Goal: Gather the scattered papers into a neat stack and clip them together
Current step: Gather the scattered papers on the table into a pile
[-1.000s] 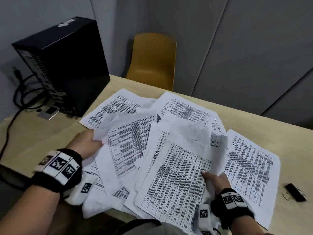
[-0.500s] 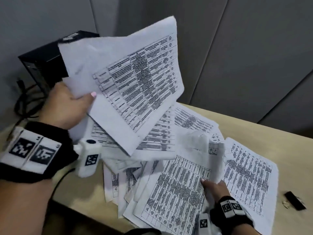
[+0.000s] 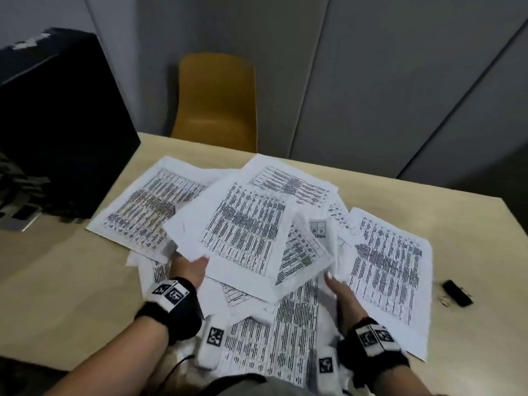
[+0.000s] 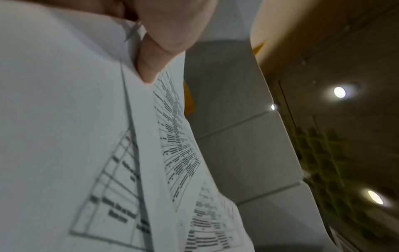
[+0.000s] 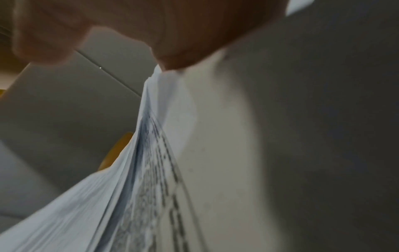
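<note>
- Papers [image 3: 245, 224]: thin white printed sheets with dense black tables, limp and creased, fanned at mixed angles over the middle of the desk [image 3: 57, 270], some hanging past its near edge
- Left hand [image 3: 187, 267]: pinched the near-left corner of a top sheet, thumb [image 4: 149, 68] over it, lifting that corner off the pile
- Right hand [image 3: 341, 292]: fingers under a bunched wad of sheets at the pile's near-right side; the right wrist view showed many edges gathered at the fingertips, so it was grasping them
- Binder clip [image 3: 456, 292]: small, black, hard, with a wire loop, lying near the desk's right edge, well apart from both hands
- Far-right sheet [image 3: 391, 270]: flat, outside either grip
- Risk, slip: smooth sheets likely to slide off the near edge if the pile were dragged toward the body
- Risk, crease: a corner pinch on one limp sheet could fold or tear it
- Risk, skew: clipping before squaring the edges would lock in a crooked stack
- Also present: black computer case [image 3: 57, 124] at the far-left corner, yellow chair [image 3: 217, 101] beyond the far edge
</note>
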`<control>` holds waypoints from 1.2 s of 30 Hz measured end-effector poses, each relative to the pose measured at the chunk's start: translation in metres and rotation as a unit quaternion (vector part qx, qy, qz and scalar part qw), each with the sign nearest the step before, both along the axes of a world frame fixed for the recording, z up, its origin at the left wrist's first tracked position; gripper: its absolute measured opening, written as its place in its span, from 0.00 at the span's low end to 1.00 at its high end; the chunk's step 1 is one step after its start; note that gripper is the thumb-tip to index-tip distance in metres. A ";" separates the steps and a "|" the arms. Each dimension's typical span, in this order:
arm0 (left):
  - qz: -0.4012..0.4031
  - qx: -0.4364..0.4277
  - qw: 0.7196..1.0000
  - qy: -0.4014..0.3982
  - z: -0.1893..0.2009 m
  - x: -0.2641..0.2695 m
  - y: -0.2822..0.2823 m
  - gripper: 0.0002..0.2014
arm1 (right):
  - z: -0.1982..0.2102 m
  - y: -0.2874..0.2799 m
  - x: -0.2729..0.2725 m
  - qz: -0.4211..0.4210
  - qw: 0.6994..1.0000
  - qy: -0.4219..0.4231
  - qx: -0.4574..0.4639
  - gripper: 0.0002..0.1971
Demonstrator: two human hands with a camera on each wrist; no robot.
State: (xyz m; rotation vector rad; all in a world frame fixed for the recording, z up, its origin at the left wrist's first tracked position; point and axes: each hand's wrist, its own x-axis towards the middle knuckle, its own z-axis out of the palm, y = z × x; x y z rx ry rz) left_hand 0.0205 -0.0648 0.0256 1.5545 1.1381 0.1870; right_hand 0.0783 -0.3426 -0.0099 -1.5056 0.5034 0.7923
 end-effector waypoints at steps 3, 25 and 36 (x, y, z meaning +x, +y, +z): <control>-0.066 -0.073 0.995 0.025 -0.010 0.001 -0.007 0.18 | 0.005 0.004 0.001 0.021 0.996 -0.050 -0.065 0.63; -0.295 -0.073 0.950 0.071 -0.007 0.036 0.053 0.25 | -0.002 -0.003 -0.002 -0.067 0.995 -0.065 -0.023 0.49; -0.353 0.133 0.926 0.029 0.021 0.066 0.048 0.07 | -0.012 -0.008 0.011 -0.014 0.999 -0.043 -0.018 0.39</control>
